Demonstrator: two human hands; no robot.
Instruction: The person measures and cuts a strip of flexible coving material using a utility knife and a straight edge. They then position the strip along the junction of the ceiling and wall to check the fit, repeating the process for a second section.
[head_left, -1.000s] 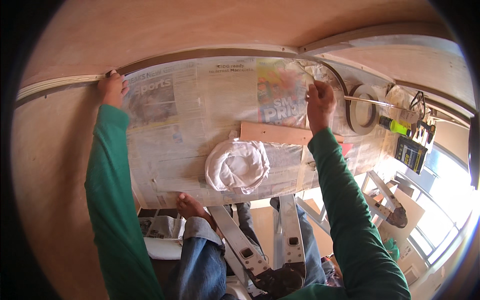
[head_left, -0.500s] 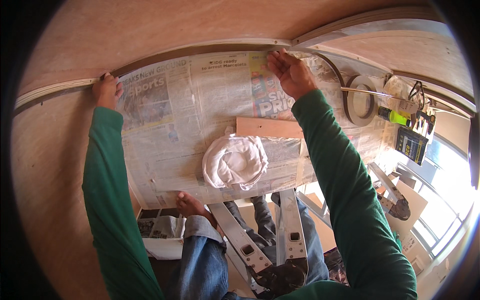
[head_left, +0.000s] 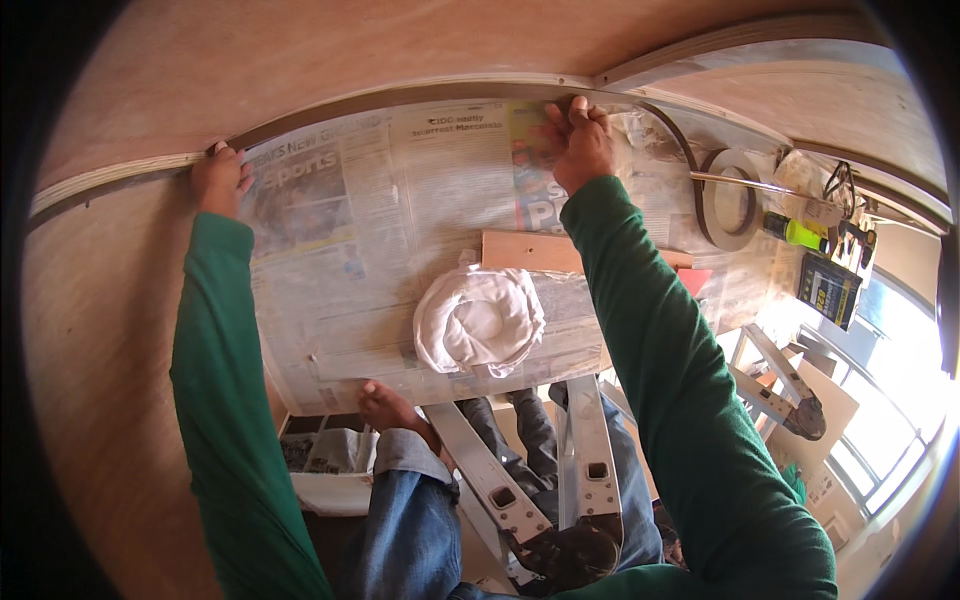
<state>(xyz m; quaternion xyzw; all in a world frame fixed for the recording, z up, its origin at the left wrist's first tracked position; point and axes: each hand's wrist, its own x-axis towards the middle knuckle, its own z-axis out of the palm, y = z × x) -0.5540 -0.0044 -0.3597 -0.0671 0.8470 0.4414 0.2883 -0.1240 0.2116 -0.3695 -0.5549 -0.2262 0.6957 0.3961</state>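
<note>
A long dark brown edging strip (head_left: 400, 97) runs along the front of a pale plywood edge. My left hand (head_left: 220, 182) holds the strip near its left part, with the thumb on top and the fingers curled below. Further right, my right hand (head_left: 583, 148) grips the same strip between thumb and fingers, just left of where a plywood divider joins. Beyond that hand the strip bends down into a loose coil (head_left: 711, 215). The strip's contact with the plywood under my fingers is hidden.
Below lies a newspaper-covered board (head_left: 400, 300) bearing a bundled white cloth (head_left: 478, 322) and a wooden slat (head_left: 530, 251). A metal rod (head_left: 735, 180), yellow-green bottle (head_left: 803, 235) and dark box (head_left: 829, 290) sit right. My bare foot (head_left: 395, 408) is beside a ladder (head_left: 490, 480).
My right hand has turned and closed onto the strip from its more open pose, shifting slightly right. My left hand stays on the strip. The view has shifted slightly.
</note>
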